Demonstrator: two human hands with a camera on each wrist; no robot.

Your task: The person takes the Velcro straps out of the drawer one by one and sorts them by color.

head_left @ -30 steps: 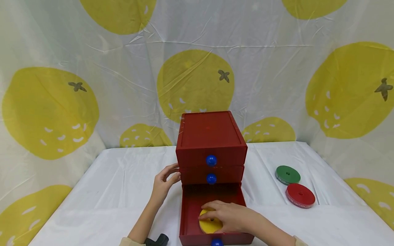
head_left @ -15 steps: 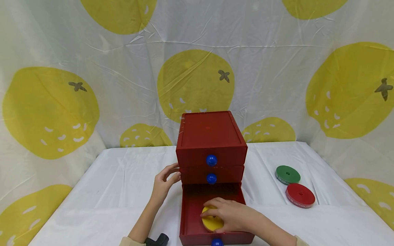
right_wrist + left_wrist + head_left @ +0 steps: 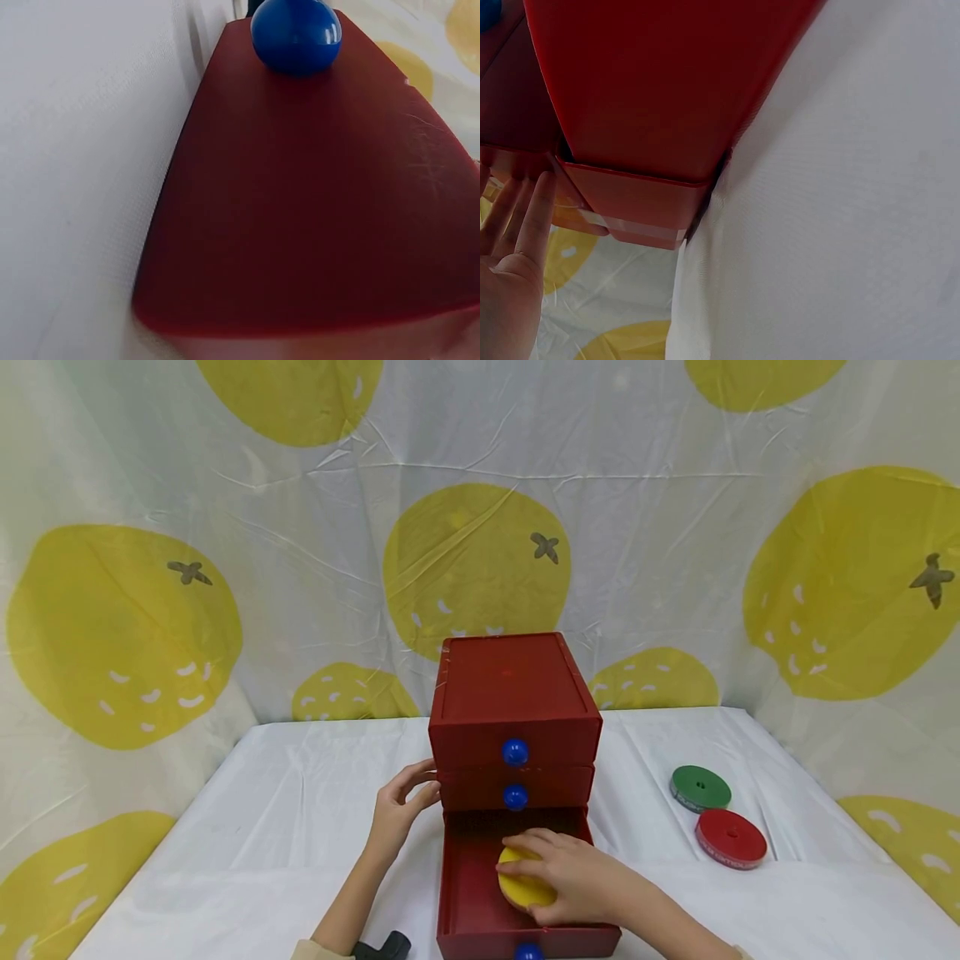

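Note:
A red drawer cabinet (image 3: 517,677) with blue knobs stands on the white cloth, its bottom drawer (image 3: 465,893) pulled out. Inside that drawer, my right hand (image 3: 581,881) grips a yellow disc (image 3: 525,881) by its edge, fingers on the far side and thumb on the near side. The disc is tilted. My left hand (image 3: 397,802) touches the cabinet's left side with fairly straight fingers (image 3: 536,217), as the left wrist view also shows. In the right wrist view the drawer front (image 3: 300,202) with its blue knob (image 3: 296,34) hides the disc.
A green disc (image 3: 701,788) and a red disc (image 3: 732,837) lie close together on the cloth at right. A black angled piece (image 3: 384,946) shows beside the left forearm. Behind, a white curtain (image 3: 645,543) with yellow fruit hangs down.
The right hand has moved the yellow disc a little right and farther back in the drawer, and it looks more tilted now. The left hand stays in place.

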